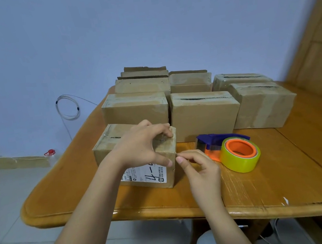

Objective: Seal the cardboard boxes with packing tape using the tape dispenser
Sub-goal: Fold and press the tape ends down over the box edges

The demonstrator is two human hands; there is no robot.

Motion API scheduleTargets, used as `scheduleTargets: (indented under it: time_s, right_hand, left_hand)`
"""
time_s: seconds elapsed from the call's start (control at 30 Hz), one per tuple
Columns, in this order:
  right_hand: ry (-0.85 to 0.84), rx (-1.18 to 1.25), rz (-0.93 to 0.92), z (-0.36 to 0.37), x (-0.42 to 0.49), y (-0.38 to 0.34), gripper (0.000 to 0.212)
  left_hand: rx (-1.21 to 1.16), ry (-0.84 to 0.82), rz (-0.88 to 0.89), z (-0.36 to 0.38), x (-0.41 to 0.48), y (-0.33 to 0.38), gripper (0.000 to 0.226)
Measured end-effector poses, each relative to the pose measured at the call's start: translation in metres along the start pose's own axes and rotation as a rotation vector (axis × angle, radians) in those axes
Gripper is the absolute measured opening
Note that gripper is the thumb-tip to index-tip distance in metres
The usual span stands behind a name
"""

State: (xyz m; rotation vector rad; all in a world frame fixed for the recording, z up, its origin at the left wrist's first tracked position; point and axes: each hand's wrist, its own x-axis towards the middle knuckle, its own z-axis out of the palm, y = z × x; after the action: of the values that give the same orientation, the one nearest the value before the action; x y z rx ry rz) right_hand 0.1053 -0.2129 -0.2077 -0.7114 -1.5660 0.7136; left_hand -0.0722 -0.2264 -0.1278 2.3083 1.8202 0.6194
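Note:
A small cardboard box (109, 145) with a white label on its front stands near the table's front edge. My left hand (140, 145) grips its right end, fingers curled over the top corner and thumb on the front face. Just right of that corner, my right hand (198, 168) hovers with thumb and forefinger pinched together; whether they hold a tape end I cannot tell. The tape dispenser (229, 149), blue and orange with a yellowish tape roll, lies on the table to the right, untouched.
Several more cardboard boxes (202, 113) stand in rows behind, some with open flaps. The wooden table (280, 183) has bare surface at front right. A wooden door (316, 46) is at right, and a bottle (51, 157) and cables lie on the floor at left.

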Motion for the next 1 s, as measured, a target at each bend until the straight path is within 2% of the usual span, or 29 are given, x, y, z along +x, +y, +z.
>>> scheduleTargets:
  time_s: [0.1,0.27,0.4,0.53,0.57,0.6,0.67,0.73,0.8,0.87,1.0]
  right_hand:
    - [-0.023,0.061,0.050,-0.004,0.007,-0.002,0.022]
    - [-0.032,0.083,0.130,-0.003,0.017,-0.003,0.028]
    - [-0.092,0.164,0.232,-0.003,0.042,-0.008,0.024]
    - [-0.108,0.253,0.140,-0.002,0.062,-0.017,0.013]
    - [-0.129,0.260,0.124,-0.005,0.062,-0.017,0.016]
    - [-0.177,0.258,0.117,-0.010,0.060,-0.016,0.029]
    - [-0.354,0.170,0.087,-0.021,0.056,-0.010,0.061]
    - [-0.537,0.013,0.035,-0.025,0.052,-0.006,0.072]
    - [-0.594,-0.095,-0.025,-0.025,0.053,-0.003,0.065]
    - [-0.573,-0.148,-0.083,-0.024,0.058,-0.003,0.057]
    - [-0.547,-0.134,-0.104,-0.018,0.071,-0.003,0.046]
  left_hand:
    - [0.007,-0.003,0.007,-0.001,0.000,0.001,0.082]
    - [-0.003,-0.018,-0.023,0.000,0.001,-0.002,0.084]
    - [-0.022,-0.031,-0.055,0.002,0.002,-0.003,0.085]
    - [-0.051,-0.037,-0.065,0.001,0.001,-0.001,0.083]
    - [-0.056,-0.036,-0.061,0.000,0.001,0.000,0.081]
    - [-0.062,-0.034,-0.060,0.000,0.001,0.000,0.079]
    - [-0.086,-0.031,-0.057,0.000,0.001,0.000,0.077]
    - [-0.090,-0.037,-0.046,-0.001,0.002,0.000,0.076]
    - [-0.093,-0.040,-0.042,-0.001,0.002,0.000,0.076]
    - [-0.106,-0.038,-0.041,0.000,0.002,0.000,0.075]
    - [-0.093,-0.026,-0.029,-0.001,0.000,0.002,0.065]
